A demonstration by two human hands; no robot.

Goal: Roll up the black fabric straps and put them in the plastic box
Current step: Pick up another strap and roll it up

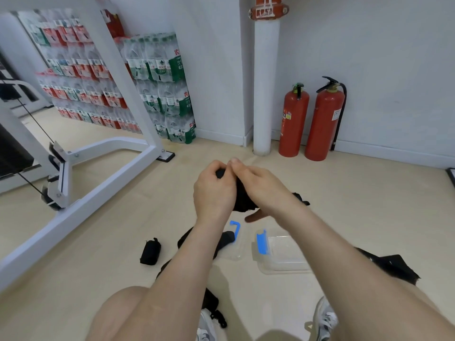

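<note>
- Black fabric strap (243, 201): held in the air above the floor (344, 205), between both hands, apparently part-rolled. A tail pokes out past the right wrist.
- Left hand (214, 190): fingers curled round the near end of the roll, clamping it so the turns don't spring loose.
- Right hand (261, 185): thumb and fingertips pinch the top edge, likely feeding and tightening the next wrap. One finger hangs free below.
- Held up off the floor, I'd guess, to keep tension on soft cloth that won't hold shape by itself.
- Plastic box (288, 252): clear, rigid, shallow, with a blue latch (261, 242). It sits on the floor directly under the hands, so it's a short drop-in. Can't tell whether this piece is the base or the lid.
- Second clear piece with a blue clip (235, 227) just to its left, partly hidden by the forearm.
- Finished roll (150, 251): a compact matte bundle, on the floor and not yet boxed.
- Loose strap (394, 264): limp, flat, frayed-looking, lying to the right.
</note>
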